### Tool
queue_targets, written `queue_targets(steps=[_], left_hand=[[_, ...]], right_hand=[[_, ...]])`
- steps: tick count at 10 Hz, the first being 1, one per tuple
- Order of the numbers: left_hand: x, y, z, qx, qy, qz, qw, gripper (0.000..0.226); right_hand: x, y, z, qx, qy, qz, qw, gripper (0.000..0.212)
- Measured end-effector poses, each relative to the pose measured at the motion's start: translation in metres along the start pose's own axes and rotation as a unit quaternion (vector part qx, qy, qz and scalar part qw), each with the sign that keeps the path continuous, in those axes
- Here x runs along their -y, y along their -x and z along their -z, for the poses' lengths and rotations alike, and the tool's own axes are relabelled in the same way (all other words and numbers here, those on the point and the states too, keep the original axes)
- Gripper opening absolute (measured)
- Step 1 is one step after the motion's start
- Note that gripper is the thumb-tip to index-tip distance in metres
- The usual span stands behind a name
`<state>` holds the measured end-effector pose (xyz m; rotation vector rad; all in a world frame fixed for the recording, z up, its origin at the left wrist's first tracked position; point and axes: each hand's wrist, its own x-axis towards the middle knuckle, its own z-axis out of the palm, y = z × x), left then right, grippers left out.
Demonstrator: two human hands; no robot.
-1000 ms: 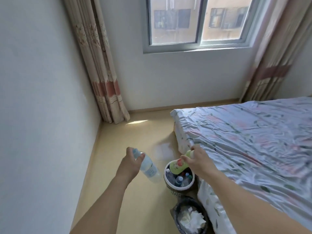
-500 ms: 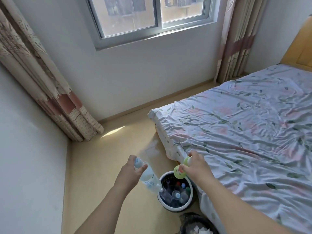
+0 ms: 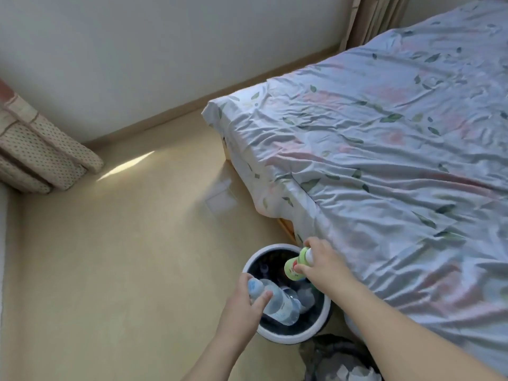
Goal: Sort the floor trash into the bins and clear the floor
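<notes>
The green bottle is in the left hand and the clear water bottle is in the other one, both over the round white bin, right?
Not quite. The head view shows the green bottle in the right hand. The left hand holds the clear water bottle. The rest is right: both are over the round white bin.

One head-worn camera looks steeply down, close over the white-rimmed bin (image 3: 288, 338) on the floor (image 3: 123, 257), beside the bed (image 3: 384, 160).
</notes>
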<state>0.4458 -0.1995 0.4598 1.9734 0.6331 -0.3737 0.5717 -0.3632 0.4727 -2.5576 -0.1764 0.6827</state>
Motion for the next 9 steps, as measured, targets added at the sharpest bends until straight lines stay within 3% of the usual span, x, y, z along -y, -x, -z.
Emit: queue_targets(steps=[3,4,6,8,9], left_hand=[[0.114,-0.075,-0.098,0.075,-0.214,-0.084,0.97,0.021],[0.128,-0.097,-0.116,0.063,-0.227,-0.097,0.967,0.02],[0.135,-0.124,-0.132,0.028,-0.24,-0.127,0.962,0.031],[0.125,-0.121,-0.126,0.053,-0.271,-0.11,0.955,0.027],[0.118,-0.117,-0.124,0.047,-0.303,-0.111,0.945,0.03]], right_hand=[[-0.088,-0.099,-0.125,0.038,0.031,0.044,0.998,0.055],[-0.103,-0.117,-0.15,0.051,0.016,0.065,0.996,0.057],[-0.117,-0.132,-0.169,0.046,-0.032,0.066,0.996,0.059],[-0.116,-0.117,-0.151,0.081,-0.007,0.042,0.996,0.078],[-0.117,-0.097,-0.14,0.053,-0.026,0.029,0.998,0.071]])
